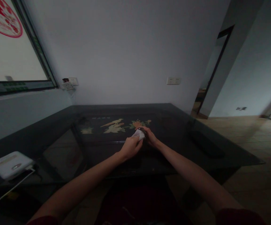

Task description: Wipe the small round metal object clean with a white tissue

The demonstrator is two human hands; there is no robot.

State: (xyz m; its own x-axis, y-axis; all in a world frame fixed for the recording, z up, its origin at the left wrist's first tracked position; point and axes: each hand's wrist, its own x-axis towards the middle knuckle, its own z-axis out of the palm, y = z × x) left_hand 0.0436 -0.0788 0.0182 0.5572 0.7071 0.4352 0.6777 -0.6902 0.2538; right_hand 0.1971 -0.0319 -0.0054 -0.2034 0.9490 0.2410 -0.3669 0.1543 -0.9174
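Over the middle of the dark glass-topped table (163, 162), both hands meet at one small object. My right hand (150, 136) is closed around a dark round object with a shiny rim (145, 132); its exact kind is too dim to make out. Pinched in the fingers of my left hand (131, 147) is a white tissue or cloth (138, 134), pressed against the near side of the round object. Part of the round object is hidden behind the white piece and the fingers.
A white box-shaped device (12, 165) with a white cable (11, 189) sits at the table's left edge. Toward the right lies a long dark object (206, 143). Bird and flower pictures (114, 125) decorate the tabletop. Behind stands a wall with sockets (173, 81).
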